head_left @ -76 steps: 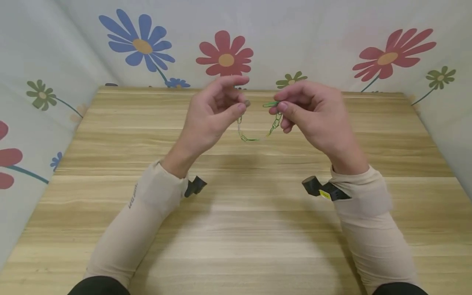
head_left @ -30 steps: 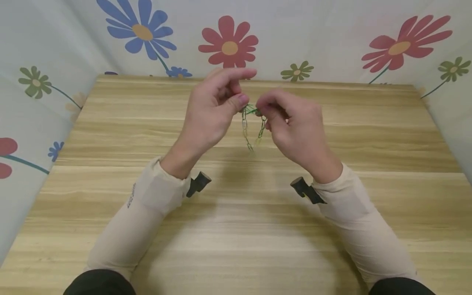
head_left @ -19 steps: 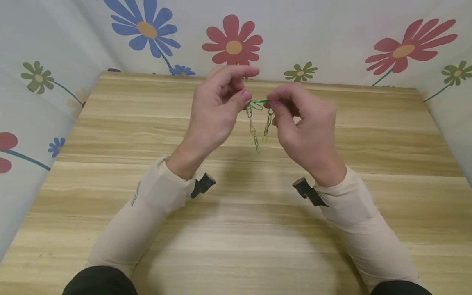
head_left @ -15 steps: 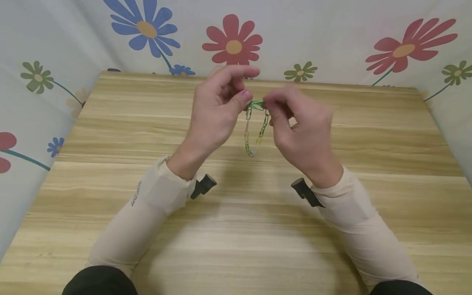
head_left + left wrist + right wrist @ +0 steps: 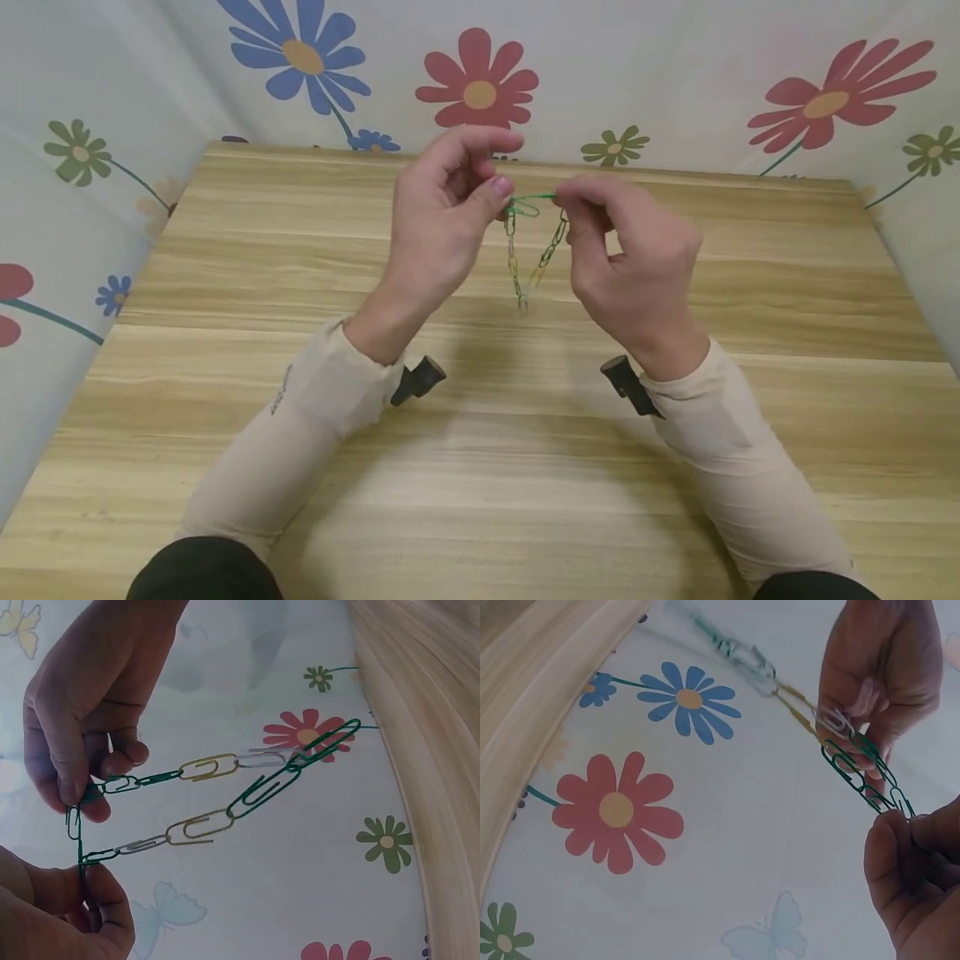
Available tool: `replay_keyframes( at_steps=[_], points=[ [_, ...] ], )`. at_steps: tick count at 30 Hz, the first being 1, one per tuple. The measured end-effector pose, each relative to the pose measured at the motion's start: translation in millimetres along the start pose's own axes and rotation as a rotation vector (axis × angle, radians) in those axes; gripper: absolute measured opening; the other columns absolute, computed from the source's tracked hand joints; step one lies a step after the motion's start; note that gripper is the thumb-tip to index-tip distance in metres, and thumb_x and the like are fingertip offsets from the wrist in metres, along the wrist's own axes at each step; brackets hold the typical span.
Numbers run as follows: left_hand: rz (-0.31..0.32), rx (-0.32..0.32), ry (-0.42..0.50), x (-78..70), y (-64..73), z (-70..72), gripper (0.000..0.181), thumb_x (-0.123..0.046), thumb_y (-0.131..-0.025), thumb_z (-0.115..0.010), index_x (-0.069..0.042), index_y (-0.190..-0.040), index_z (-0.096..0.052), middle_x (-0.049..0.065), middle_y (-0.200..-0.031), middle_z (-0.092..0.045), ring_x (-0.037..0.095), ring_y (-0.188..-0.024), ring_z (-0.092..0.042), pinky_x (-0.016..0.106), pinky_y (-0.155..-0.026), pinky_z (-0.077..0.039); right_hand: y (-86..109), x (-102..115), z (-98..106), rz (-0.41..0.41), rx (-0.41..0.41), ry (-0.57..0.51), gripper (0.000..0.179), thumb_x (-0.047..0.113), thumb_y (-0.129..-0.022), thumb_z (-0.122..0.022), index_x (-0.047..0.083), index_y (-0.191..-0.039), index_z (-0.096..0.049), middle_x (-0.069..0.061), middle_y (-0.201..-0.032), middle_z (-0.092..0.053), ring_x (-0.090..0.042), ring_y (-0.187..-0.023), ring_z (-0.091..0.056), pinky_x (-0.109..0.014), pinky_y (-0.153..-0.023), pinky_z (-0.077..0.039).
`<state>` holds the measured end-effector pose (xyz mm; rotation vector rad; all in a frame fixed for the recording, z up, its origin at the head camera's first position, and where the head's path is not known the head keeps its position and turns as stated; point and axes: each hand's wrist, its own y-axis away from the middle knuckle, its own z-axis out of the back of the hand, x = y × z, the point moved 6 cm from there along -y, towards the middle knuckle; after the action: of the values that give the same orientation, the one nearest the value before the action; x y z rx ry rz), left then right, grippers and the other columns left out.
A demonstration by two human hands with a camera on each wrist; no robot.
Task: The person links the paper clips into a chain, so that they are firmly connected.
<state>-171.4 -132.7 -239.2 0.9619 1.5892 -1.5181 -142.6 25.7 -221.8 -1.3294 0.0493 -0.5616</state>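
Observation:
A chain of linked paper clips (image 5: 260,793), green, yellow and silver, hangs in a loop below both hands, well above the table. My left hand (image 5: 446,208) pinches one end between thumb and finger, its index finger held out straight above. On the other side, my right hand (image 5: 637,262) pinches the opposite end with thumb and index finger. A green paper clip (image 5: 534,197) spans the short gap between the fingertips, and a second green loop shows just under it. Whether the two end clips are hooked together is hidden by the fingertips.
A wood-grain table (image 5: 480,467) lies below the hands. White flowered cloth (image 5: 555,75) stands along its back and sides. A small black wrist camera (image 5: 418,380) sits on the left sleeve, another black camera (image 5: 630,385) on the right one.
The hands came together from a wider gap, the right hand moving left and bringing its green clip to the left fingertips. In the last half second the right hand has drawn slightly right.

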Motion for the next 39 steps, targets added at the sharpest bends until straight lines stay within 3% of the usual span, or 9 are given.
replay_keyframes(
  at_steps=[15,30,34,36,39],
  points=[
    [-0.017,-0.017,0.02,-1.7,2.8,-4.9,0.023,0.014,-0.092,-0.062,0.009,-0.114,-0.065,0.011,-0.089,-0.052,0.026,-0.078,-0.052,0.027,-0.069,-0.046,2.9,3.3,-5.8,0.042,0.035,0.001,0.009,-0.007,-0.092,-0.063,-0.004,-0.087,-0.07,-0.01,-0.075,-0.069,-0.019,-0.059,-0.062,-0.036,-0.057,-0.05],
    [-0.149,-0.044,-0.141,-6.4,4.9,0.5,0.021,0.013,-0.095,-0.058,0.008,-0.114,-0.065,0.01,-0.096,-0.05,0.02,-0.076,-0.049,0.027,-0.067,-0.042,2.4,0.0,-6.7,0.038,0.107,0.018,0.021,-0.016,-0.089,-0.054,-0.002,-0.088,-0.069,-0.009,-0.078,-0.07,-0.019,-0.055,-0.061,-0.035,-0.053,-0.048],
    [-0.128,-0.042,-0.137,-5.6,3.0,1.6,0.023,0.015,-0.096,-0.053,0.008,-0.115,-0.065,0.01,-0.098,-0.052,0.022,-0.077,-0.049,0.027,-0.068,-0.042,-1.5,-2.5,-2.2,0.0,0.14,-0.007,0.015,-0.013,-0.093,-0.057,-0.004,-0.088,-0.069,-0.01,-0.078,-0.069,-0.017,-0.058,-0.06,-0.028,-0.059,-0.047],
    [-0.082,-0.018,-0.102,-1.3,1.6,0.4,0.024,0.015,-0.097,-0.052,0.008,-0.116,-0.065,0.011,-0.101,-0.055,0.023,-0.083,-0.051,0.028,-0.073,-0.045,-3.5,-5.6,-0.3,-0.055,0.157,-0.066,0.011,-0.011,-0.093,-0.06,-0.006,-0.088,-0.068,-0.01,-0.079,-0.07,-0.016,-0.063,-0.062,-0.025,-0.064,-0.049],
    [0.022,0.094,0.05,11.9,2.0,-7.0,0.023,0.01,-0.1,-0.049,0.011,-0.12,-0.062,0.014,-0.108,-0.06,0.027,-0.095,-0.056,0.03,-0.086,-0.049,-4.4,-13.4,1.2,-0.191,0.189,-0.233,0.005,-0.01,-0.093,-0.061,-0.011,-0.091,-0.065,-0.011,-0.082,-0.068,-0.015,-0.07,-0.063,-0.023,-0.068,-0.051]
  ],
)
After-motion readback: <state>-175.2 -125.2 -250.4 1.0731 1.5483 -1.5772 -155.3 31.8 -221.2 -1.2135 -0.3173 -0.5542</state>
